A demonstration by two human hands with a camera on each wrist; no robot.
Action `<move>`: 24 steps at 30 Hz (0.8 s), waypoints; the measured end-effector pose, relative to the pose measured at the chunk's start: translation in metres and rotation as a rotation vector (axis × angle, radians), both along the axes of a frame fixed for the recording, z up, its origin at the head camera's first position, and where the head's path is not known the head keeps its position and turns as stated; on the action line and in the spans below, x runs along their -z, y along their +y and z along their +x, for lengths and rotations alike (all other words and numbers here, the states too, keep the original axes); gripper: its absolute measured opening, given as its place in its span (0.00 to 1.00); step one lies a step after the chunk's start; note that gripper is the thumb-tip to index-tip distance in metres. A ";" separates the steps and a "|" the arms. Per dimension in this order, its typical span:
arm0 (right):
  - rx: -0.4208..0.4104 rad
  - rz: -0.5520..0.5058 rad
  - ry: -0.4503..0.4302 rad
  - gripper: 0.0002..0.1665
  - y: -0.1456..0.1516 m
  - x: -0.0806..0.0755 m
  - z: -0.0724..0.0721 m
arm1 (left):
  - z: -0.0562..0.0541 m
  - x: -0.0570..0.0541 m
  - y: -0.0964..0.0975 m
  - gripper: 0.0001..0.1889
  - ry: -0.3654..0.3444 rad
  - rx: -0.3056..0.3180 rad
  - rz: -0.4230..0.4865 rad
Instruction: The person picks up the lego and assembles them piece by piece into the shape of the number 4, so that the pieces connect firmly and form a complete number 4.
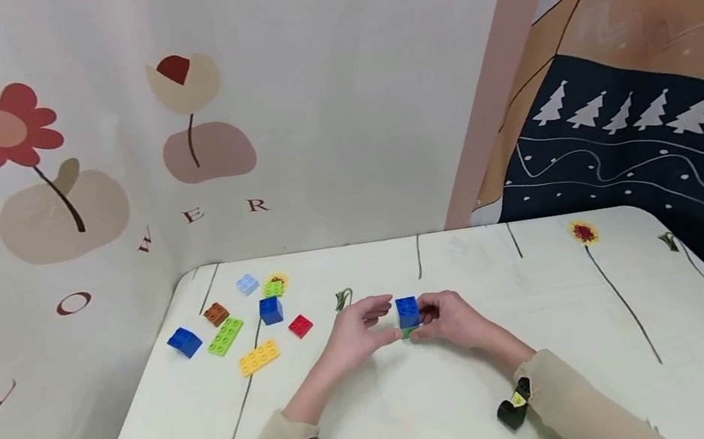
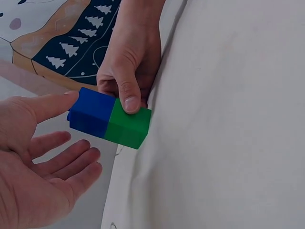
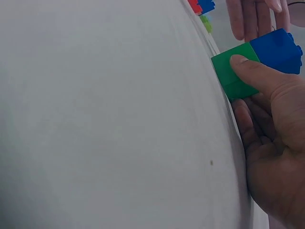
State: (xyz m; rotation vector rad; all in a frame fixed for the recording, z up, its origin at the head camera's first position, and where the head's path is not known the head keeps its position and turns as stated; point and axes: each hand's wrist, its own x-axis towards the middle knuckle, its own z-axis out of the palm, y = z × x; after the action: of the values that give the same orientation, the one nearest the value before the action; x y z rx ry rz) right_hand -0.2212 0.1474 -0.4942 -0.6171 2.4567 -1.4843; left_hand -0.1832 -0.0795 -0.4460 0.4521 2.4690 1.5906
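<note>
A blue toy brick (image 1: 407, 310) sits on top of a green toy brick (image 2: 128, 124), the two making one upright stack on the table. My right hand (image 1: 450, 319) grips the green brick, its thumb flat on one face and its fingers curled behind. On the other side is my left hand (image 1: 363, 330), fingers loosely extended. In the left wrist view its thumb tip (image 2: 71, 98) reaches the edge of the blue brick; whether it touches cannot be told. The right wrist view shows the studs on the blue brick (image 3: 279, 51).
Left of my hands lie loose bricks on the table (image 1: 370, 429): yellow (image 1: 259, 357), red (image 1: 300, 326), lime (image 1: 225, 337), brown (image 1: 216, 313), light blue (image 1: 247, 284), and two blue ones (image 1: 271, 310). A white printed curtain (image 1: 334, 101) hangs along the back.
</note>
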 end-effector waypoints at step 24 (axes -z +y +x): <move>0.027 0.020 -0.042 0.19 -0.002 0.000 0.002 | 0.022 -0.026 -0.118 0.25 0.056 -0.277 -0.210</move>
State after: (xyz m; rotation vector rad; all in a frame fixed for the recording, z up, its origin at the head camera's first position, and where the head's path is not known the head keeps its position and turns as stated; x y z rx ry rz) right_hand -0.2191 0.1452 -0.4940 -0.5458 2.4543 -1.4654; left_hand -0.1613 -0.1972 -0.4196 0.1291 2.8035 1.3985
